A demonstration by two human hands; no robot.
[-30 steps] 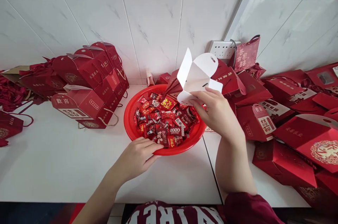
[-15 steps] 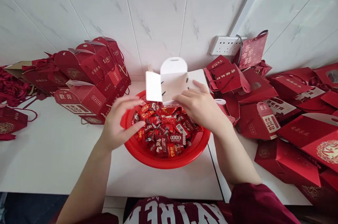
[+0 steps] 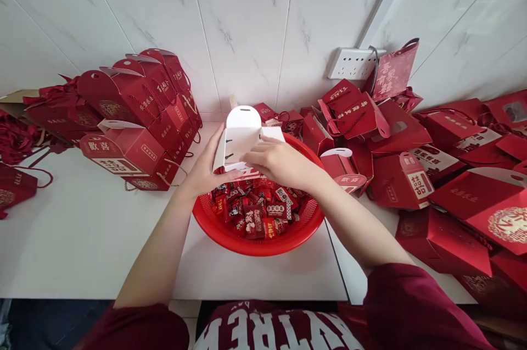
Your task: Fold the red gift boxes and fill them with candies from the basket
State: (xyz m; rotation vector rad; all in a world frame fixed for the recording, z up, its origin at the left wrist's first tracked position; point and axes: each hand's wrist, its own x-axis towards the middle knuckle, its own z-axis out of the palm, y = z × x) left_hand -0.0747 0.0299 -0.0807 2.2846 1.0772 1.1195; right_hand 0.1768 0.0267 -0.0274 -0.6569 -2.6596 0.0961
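Observation:
A red gift box with a white inside (image 3: pixel 242 129) stands with its flaps up above the far part of a red plastic basket (image 3: pixel 257 249). My left hand (image 3: pixel 208 166) is closed around the box's left side, thumb along the front edge. My right hand (image 3: pixel 278 160) lies over the box's front right, its fingers bent together at the opening. Its fingertips are partly hidden, so I cannot see whether anything else is in them. Wrapped candies (image 3: pixel 255 218) in red and dark wrappers fill the basket below both hands.
Closed red gift boxes (image 3: pixel 135 97) with cord handles are stacked at the left. Many more red boxes (image 3: pixel 399 179) are heaped at the right. A white socket strip (image 3: pixel 354 64) is on the tiled wall, with a red bag (image 3: pixel 395 72) beside it. The white table (image 3: pixel 82 251) runs underneath.
My left hand has moved from beside the box onto its left side. The box has shifted left and turned, its left flap drawn in. My right hand has moved left with it.

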